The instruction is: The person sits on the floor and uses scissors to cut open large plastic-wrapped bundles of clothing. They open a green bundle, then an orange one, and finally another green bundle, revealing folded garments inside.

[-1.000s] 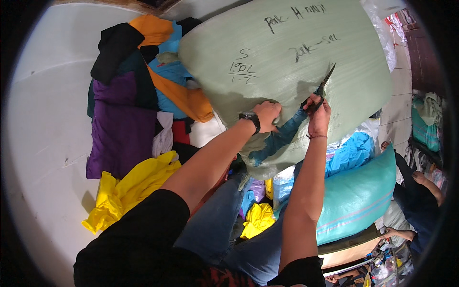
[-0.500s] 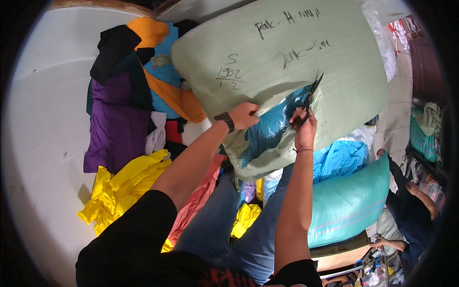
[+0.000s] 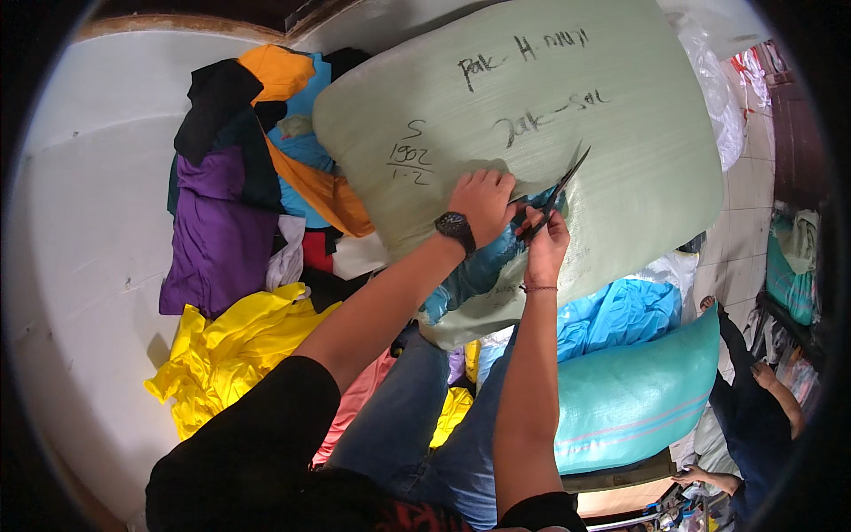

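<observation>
A big pale green woven sack point(image 3: 647, 168) with dark handwriting lies in front of me. A long cut runs across its near side, and blue, shiny, plastic-covered stuff point(image 3: 479, 270) shows through it. My left hand point(image 3: 483, 206), with a black watch at the wrist, is closed on the upper edge of the cut, fingers curled over the cloth. Just to its right, my right hand point(image 3: 547, 248) grips a pair of dark scissors point(image 3: 564, 182) by the handles. Their blades point up and right, over the far end of the cut.
Purple cloth point(image 3: 208, 239), yellow cloth point(image 3: 230, 359) and orange cloth point(image 3: 328, 195) are heaped at the left by a white wall point(image 3: 89, 239). A full turquoise sack point(image 3: 638, 390) and bright blue cloth point(image 3: 620, 312) lie at the right. Another person point(image 3: 753, 417) sits at the far right.
My left hand has moved up and right along the cut, close to the scissors. The right hand and scissors have shifted slightly left and down. Less of the blue contents shows.
</observation>
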Tool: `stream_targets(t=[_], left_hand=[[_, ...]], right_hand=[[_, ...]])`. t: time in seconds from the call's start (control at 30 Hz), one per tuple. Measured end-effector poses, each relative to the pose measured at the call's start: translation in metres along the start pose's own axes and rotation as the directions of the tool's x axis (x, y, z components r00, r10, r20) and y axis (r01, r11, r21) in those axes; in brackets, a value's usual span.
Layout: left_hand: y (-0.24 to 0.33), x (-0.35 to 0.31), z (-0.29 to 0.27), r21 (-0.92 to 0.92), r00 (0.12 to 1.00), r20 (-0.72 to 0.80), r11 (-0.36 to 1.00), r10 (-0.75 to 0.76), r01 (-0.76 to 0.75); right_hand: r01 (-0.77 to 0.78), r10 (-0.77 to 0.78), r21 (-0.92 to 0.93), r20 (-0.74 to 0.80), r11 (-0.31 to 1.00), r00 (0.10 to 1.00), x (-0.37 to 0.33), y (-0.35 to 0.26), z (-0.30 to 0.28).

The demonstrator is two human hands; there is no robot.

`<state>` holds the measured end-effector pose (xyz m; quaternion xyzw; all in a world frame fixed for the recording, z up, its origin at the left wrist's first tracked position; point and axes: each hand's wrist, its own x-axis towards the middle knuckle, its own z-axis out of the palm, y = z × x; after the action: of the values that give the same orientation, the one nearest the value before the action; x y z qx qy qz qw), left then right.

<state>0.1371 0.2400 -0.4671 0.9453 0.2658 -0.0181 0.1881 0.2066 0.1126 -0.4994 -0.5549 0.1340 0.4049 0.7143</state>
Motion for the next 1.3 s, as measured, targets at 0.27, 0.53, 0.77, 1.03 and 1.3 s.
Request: stream_targets(t=[0.27, 0.53, 0.77, 1.03, 1.3], left_hand=[[-0.008, 0.02, -0.003, -0.018, 0.986, 0.162, 0.999, 0.037, -0.035], [-0.033, 0.015, -0.026, -0.51, 0.995, 0.098, 0.858, -0.011, 0.059], [-0.041, 0.011, -0.034, -0.831, 0.971, 0.141, 0.511, -0.191, 0.221], [-0.049, -0.003, -0.046, -0.914, 0.928, 0.146, 0.313, -0.341, 0.259], [-0.054, 0.005, -0.06, -0.799, 0.929, 0.149, 0.512, -0.337, 0.314]], right_hand=[[0.098, -0.098, -0.086, 0.013, 0.991, 0.995, 0.03, -0.016, 0.001], [0.089, -0.089, -0.142, 0.007, 0.986, 0.996, 0.074, -0.052, 0.005], [0.068, -0.066, -0.137, 0.019, 0.988, 0.998, 0.098, -0.079, 0.004], [0.045, -0.048, -0.215, -0.007, 0.976, 0.999, 0.123, -0.103, 0.003], [0.404, -0.393, -0.169, 0.096, 0.899, 0.915, 0.168, -0.254, -0.003]])
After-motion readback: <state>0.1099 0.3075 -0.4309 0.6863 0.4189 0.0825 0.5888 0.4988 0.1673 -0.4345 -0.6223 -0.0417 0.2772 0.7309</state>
